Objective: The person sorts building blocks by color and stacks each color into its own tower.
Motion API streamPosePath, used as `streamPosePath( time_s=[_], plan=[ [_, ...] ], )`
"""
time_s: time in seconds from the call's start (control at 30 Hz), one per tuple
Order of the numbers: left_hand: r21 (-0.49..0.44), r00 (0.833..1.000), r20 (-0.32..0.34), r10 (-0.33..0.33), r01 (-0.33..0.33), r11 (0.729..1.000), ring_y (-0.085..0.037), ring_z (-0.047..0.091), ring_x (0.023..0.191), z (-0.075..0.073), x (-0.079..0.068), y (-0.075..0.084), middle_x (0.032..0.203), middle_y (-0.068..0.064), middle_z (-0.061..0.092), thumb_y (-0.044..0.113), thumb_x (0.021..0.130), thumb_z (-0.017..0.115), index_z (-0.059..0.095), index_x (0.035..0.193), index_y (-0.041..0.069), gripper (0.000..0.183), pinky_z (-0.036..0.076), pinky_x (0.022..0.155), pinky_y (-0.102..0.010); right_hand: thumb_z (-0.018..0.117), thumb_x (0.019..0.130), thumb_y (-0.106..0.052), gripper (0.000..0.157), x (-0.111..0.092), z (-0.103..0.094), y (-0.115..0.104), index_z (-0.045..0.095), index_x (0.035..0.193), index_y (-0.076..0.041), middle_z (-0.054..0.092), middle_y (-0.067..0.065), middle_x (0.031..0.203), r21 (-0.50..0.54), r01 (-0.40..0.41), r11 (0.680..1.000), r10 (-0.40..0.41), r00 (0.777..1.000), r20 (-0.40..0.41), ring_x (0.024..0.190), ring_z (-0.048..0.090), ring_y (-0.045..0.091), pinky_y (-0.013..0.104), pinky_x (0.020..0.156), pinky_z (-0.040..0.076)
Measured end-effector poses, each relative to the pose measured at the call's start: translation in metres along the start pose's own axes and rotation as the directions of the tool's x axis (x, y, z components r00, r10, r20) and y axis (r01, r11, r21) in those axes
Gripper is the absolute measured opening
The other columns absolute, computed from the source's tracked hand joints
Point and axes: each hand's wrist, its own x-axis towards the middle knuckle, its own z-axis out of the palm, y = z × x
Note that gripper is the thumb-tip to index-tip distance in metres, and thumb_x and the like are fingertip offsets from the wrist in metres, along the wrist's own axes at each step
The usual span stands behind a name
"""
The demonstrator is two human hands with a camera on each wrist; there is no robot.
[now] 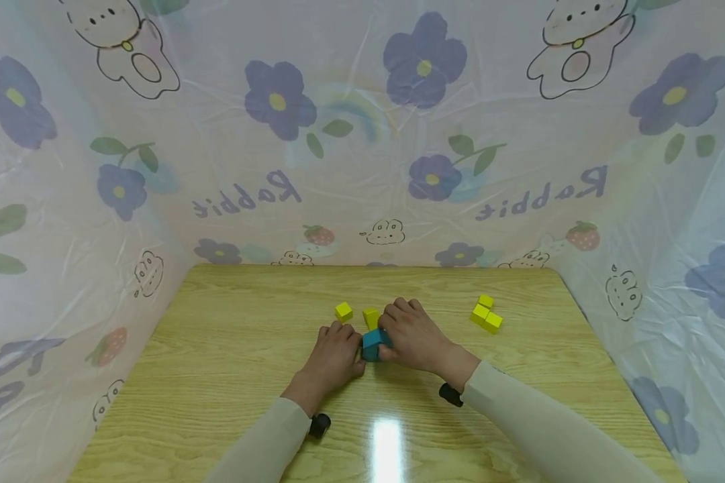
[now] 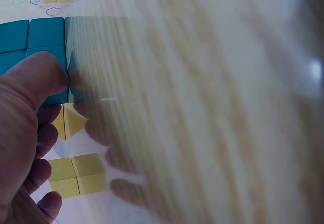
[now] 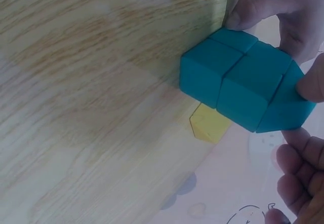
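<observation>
Several teal blocks stand together on the table between the two hands, stacked and side by side. My left hand holds the cluster from the left; in the left wrist view its thumb presses the near face, with the other fingers beyond the blocks. From the right, my right hand pinches an end block, which has a slanted face in the right wrist view. Part of the cluster is hidden behind the hands. Just beyond it stands a yellow block, partly covered.
Another yellow block lies beyond the left hand. Three yellow blocks sit close together to the right. A printed curtain rises at the wood-grain table's back edge and along its sides.
</observation>
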Motion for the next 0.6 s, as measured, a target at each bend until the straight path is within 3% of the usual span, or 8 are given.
streamPosePath(
  time_s=[0.17,0.37,0.6],
  plan=[
    [-0.009,1.0,0.001,-0.006,0.006,1.0,-0.019,0.046,0.101,0.0,0.0,0.0,0.107,0.002,0.06,0.041,0.095,0.074,0.071,0.114,0.014,0.033,0.038,0.092,-0.041,0.072,0.091,-0.041,0.028,0.0,0.0,0.0,0.068,0.099,-0.015,0.061,0.001,0.097,0.014,-0.001,1.0,0.001,1.0,-0.002,0.09,0.045,0.021,0.037,0.08,0.035],
    [-0.027,1.0,0.017,-0.015,0.015,1.0,-0.02,0.045,0.101,-0.001,-0.001,-0.001,0.109,0.001,0.061,0.043,0.094,0.075,0.071,0.118,0.013,0.039,0.036,0.091,-0.04,0.073,0.091,-0.046,0.039,0.002,-0.005,0.002,0.072,0.107,-0.01,0.065,0.003,0.104,0.071,-0.017,0.997,0.018,1.0,-0.008,0.095,0.051,0.023,0.039,0.084,0.039],
    [-0.101,0.996,0.052,-0.078,0.083,0.991,-0.024,0.049,0.112,-0.01,-0.007,-0.004,0.123,-0.003,0.063,0.043,0.093,0.073,0.067,0.131,0.012,0.049,0.042,0.099,-0.045,0.069,0.098,-0.038,0.033,0.011,-0.013,0.02,0.074,0.11,-0.009,0.068,0.007,0.109,0.145,-0.118,0.982,0.126,0.991,-0.05,0.099,0.054,0.027,0.048,0.089,0.043]
  ],
)
